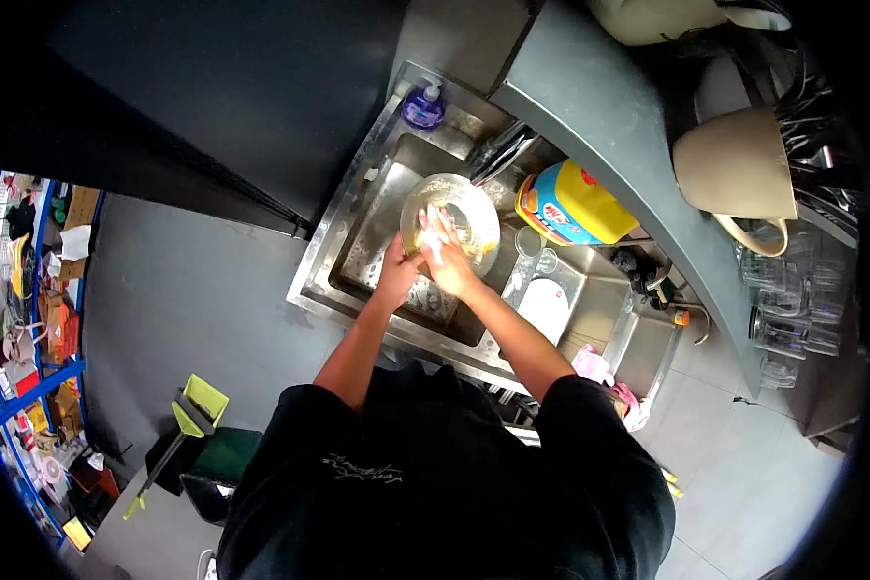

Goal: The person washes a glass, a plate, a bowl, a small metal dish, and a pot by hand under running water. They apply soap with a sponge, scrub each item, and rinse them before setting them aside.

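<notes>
The left hand's (pixel 396 275) fingers close on the near rim of a round bowl (pixel 475 215); the right hand's (pixel 444 261) lie extended inside it, by something white (pixel 433 250). The bowl is over the sink basin (pixel 356 253), near a yellow jug (pixel 594 205)

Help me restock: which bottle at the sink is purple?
The small pump bottle at the far left corner of the sink; the other, the big jug, is yellow with blue on its side.
</notes>
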A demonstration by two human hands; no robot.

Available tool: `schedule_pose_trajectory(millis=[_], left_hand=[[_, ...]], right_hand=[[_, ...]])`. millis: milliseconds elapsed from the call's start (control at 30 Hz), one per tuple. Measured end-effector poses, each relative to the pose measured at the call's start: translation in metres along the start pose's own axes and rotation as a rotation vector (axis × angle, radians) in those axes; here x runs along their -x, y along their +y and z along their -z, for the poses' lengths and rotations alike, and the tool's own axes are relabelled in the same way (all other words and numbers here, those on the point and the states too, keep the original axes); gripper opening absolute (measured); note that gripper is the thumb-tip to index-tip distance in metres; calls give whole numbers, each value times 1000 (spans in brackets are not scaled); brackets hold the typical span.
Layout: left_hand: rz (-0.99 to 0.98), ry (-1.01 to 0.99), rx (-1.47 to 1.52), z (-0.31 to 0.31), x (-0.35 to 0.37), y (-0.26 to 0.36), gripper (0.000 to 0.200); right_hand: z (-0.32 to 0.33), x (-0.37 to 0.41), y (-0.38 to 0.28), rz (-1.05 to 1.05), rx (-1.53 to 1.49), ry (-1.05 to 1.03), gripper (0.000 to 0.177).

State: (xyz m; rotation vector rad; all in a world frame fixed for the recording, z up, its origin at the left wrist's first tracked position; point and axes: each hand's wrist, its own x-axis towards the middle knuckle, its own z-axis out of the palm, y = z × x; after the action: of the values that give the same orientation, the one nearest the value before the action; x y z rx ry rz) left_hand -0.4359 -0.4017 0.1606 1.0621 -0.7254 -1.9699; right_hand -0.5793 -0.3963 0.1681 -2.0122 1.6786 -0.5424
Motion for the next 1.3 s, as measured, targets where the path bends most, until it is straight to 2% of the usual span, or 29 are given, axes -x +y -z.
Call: schedule_pose_trajectory(millis=[67,100,133,200,300,333,367,433,467,500,533,633,700,733,800,867,900,933,1000,1033,1067,1133,1200,1300], left_hand=[[47,17,27,-2,4,1,49],[67,22,51,-3,9,6,50],[39,36,72,-2,10,6,50],[-16,62,116,3,9,5,51],[-33,111,77,7,-1,3,50],[-44,127,65,8,-6,3,50],[-32,118,42,7,-6,6,49],[-11,57,-22,3,-4,4,49],[1,28,-56,1,-3,2,48],[-81,-44,54,1,-3,-4,46],[-63,-7,106,1,-3,-9,47],[-3,99,259,-1,9,0,48],[-16,148,147,7,5,4,47],[-25,169,91,9,1,6,46],[-49,139,75,6,-6,4,44],[-62,114,54,6,-8,-2,42],[-66,75,130,0,-4,2,43],[-52,78,130,1,0,0,43],[-46,77,139,0,-2,-1,45],[-52,115,227,-1,-8,-9,44],[-76,144,187,1,-9,-6,44],[-75,143,119,4,-15,1,44],[-132,103,130,-1,-17,5,43],[-113,75,117,-7,-10,10,43]], right_hand=[[-2,-26,15,118,91,112,65],[18,-41,5,109,163,145,69],[23,-50,18,88,257,113,70],[40,-58,36,-165,453,-148,67],[30,-17,45,-122,437,82,63],[26,-6,40,-107,383,-10,59],[17,2,27,-134,-197,-26,59],[8,0,11,14,-5,-88,58],[8,-14,3,87,43,-18,59],[6,-29,9,92,65,60,60],[5,-43,14,97,85,136,61],[42,-55,20,-15,338,9,63],[28,-32,55,-103,462,-97,57],[22,-15,43,-140,385,-24,52],[7,1,31,28,39,-112,55],[5,-12,2,-48,-95,-116,56],[8,-27,-5,37,-121,-1,57],[13,-42,-6,34,-28,52,58],[23,-61,25,164,308,85,56],[29,-56,32,57,238,66,55],[40,-53,30,-51,169,53,55],[20,-19,47,-122,251,74,59],[15,1,19,-115,-69,156,61],[19,-25,-7,-99,-93,390,53]])
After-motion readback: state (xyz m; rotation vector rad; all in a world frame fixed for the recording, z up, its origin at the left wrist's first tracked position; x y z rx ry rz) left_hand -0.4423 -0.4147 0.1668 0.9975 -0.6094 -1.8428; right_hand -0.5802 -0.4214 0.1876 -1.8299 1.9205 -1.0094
